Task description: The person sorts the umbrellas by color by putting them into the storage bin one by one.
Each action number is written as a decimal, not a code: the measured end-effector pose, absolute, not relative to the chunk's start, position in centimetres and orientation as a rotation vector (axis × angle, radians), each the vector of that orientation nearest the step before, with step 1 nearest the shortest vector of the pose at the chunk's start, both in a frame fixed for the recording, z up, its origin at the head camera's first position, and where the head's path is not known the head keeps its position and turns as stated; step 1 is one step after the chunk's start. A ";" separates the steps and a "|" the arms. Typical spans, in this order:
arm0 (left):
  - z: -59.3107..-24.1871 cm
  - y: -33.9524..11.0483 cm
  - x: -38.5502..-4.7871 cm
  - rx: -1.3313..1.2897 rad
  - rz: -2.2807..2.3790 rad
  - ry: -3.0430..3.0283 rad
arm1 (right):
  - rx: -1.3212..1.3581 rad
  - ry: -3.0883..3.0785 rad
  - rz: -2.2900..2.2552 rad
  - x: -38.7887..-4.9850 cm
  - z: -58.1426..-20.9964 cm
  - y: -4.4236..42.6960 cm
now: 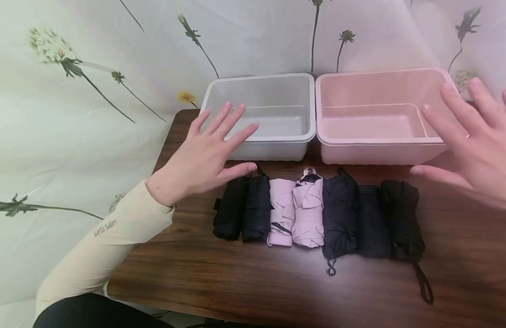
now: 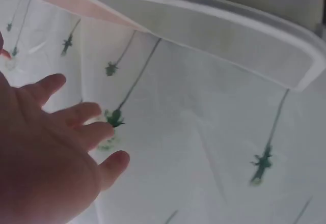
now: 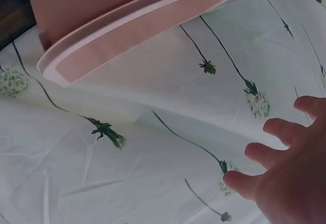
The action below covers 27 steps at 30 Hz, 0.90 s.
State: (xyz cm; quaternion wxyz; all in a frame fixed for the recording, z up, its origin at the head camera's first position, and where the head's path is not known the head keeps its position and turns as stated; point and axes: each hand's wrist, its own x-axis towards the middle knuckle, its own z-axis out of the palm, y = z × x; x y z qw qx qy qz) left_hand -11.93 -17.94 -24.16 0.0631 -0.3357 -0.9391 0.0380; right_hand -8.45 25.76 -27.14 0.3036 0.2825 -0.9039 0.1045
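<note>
In the head view my left hand hovers in the air with fingers spread, in front of the grey-white bin. My right hand is likewise raised with spread fingers, by the right end of the pink bin. Neither hand holds anything. Below them several folded umbrellas lie side by side in a row: a black one at the left end, a dark one, two pale pink ones, then dark navy and black ones with wrist loops.
Both bins stand against each other at the back of the brown wooden table, with nothing visible inside. Behind them hangs a white cloth printed with dandelions. The table's left edge runs beneath my left forearm.
</note>
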 end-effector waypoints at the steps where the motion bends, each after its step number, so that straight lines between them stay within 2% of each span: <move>1: -24.3 -18.2 -12.0 -0.997 0.089 -2.829 | 0.732 -2.389 0.306 -8.4 -27.3 25.8; 7: -25.3 -20.2 -13.4 -0.856 -0.143 -2.738 | 0.675 -2.249 0.602 -7.8 -27.9 26.0; 15: -29.0 -24.7 -16.4 -0.674 -0.438 -2.546 | 0.452 -2.308 0.862 -6.1 -29.6 28.1; 22: -30.9 -27.3 -18.0 -0.167 -0.923 -2.692 | 0.288 -2.341 1.175 -5.1 -33.4 29.2; 27: -31.9 -27.8 -18.6 0.111 -1.351 -2.711 | 0.200 -2.666 0.986 -4.2 -35.3 29.6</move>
